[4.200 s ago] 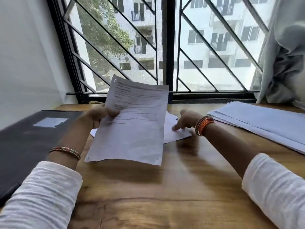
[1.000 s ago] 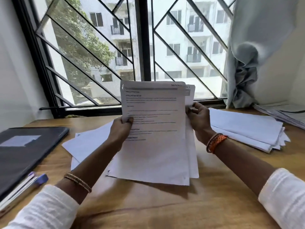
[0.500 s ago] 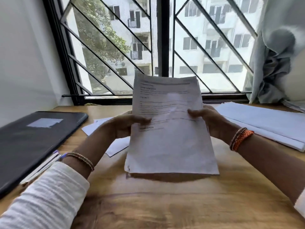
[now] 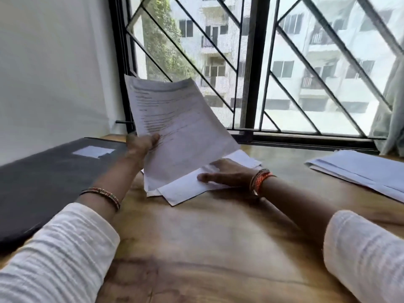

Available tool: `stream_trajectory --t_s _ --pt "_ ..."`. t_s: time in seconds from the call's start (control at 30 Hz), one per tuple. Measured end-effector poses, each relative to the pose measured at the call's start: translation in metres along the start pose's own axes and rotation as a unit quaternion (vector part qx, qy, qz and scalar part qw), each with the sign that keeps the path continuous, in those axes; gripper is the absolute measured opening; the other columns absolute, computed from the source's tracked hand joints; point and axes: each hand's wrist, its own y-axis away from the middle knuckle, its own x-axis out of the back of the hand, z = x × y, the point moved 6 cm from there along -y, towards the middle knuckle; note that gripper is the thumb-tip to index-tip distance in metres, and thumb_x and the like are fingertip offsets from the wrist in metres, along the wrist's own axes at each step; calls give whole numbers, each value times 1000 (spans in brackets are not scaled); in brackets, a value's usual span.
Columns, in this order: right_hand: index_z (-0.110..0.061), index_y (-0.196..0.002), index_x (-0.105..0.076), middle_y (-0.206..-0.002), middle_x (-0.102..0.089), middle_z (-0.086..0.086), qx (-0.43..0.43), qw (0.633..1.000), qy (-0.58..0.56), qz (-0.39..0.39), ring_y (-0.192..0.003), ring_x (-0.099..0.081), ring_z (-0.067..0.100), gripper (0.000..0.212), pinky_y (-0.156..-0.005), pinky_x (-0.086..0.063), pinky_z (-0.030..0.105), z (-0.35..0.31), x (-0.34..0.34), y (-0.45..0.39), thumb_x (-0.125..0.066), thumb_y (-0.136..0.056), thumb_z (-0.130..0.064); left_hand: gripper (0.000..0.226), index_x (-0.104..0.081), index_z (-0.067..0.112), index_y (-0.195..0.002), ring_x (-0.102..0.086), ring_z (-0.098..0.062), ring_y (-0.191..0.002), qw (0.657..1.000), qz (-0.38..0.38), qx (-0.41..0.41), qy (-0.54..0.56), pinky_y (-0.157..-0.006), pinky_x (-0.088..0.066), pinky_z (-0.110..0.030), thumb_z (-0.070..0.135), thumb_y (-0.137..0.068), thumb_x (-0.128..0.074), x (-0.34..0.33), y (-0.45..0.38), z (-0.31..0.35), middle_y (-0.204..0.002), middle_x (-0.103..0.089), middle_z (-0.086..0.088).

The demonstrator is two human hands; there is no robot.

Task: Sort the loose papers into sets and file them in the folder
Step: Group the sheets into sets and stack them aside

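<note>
We see bare desk (image 4: 218, 248) on our side of both hands. Our left hand (image 4: 141, 145) pinches the printed sheets (image 4: 179, 127) at their left edge — thumb on the front, pages tilted up. Our right hand (image 4: 227, 171) lies flat, fingers straight, on the loose papers (image 4: 185, 189). The dark folder (image 4: 43, 171) lies closed left of the left fingers — a paper stack (image 4: 360, 169) well right.

Bright daylight from the window (image 4: 284, 73); slight motion blur, wide-angle bending.
</note>
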Motion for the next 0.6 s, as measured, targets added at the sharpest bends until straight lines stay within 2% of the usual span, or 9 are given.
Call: stream_trajectory --t_s 0.13,0.23,0.3,0.4,0.5,0.53,0.6 --pt "-34 -144 -33 -152 -35 -4 26 997 74 -19 -138 -32 19 89 -114 -26 38 3 -5 -2 -27 -73 -87 43 -56 1 -123 -59 -23 -96 1000 10 -4 -18 -83 -48 -29 10 -84 -71 4 0 -3 -118 -61 -11" --pt "-37 -147 -26 -153 -34 -4 -44 993 110 -25 -136 -38 23 98 -111 -31 42 26 0 20 -15 -66 -91 44 -54 1 -124 -58 -22 -97 1000 -1 2 -30 -81 -48 -29 13 -85 -70 0 10 -6 -122 -60 -11" --pt "-39 -147 -26 -152 -36 -5 -68 987 137 -40 -134 -40 23 98 -110 -32 44 35 5 39 -15 -66 -92 46 -51 1 -125 -56 -21 -97 999 1 -4 -41 -82 -47 -28 13 -86 -69 -4 16 -5 -122 -58 -10" --pt "-33 -149 -26 -156 -28 -8 -104 982 143 -71 -141 -30 21 96 -115 -23 41 47 23 71 -24 -71 -89 44 -52 3 -126 -53 -17 -95 998 -15 -19 -51 -80 -45 -25 15 -87 -69 -16 20 -4 -117 -58 -6" --pt "-28 -153 -16 -160 -15 -9 -143 968 131 -162 -146 -17 15 112 -119 -10 35 55 41 109 -28 -61 -91 40 -56 4 -123 -54 -16 -95 996 -29 -30 -80 -78 -43 -22 16 -87 -68 -27 26 -5 -111 -58 -3" --pt "-27 -153 -16 -160 -15 -7 -154 959 144 -189 -145 -18 17 116 -120 -11 36 56 44 121 -28 -58 -94 42 -56 3 -123 -56 -17 -99 995 -31 -32 -85 -80 -43 -23 18 -86 -69 -29 24 -6 -114 -59 -3" --pt "-20 -146 -31 -153 -34 4 -175 943 210 -188 -137 -36 26 121 -113 -27 38 58 52 139 -22 -55 -98 46 -56 2 -123 -59 -22 -106 994 -33 -43 -94 -82 -45 -25 20 -84 -72 -31 25 -4 -122 -61 -8"
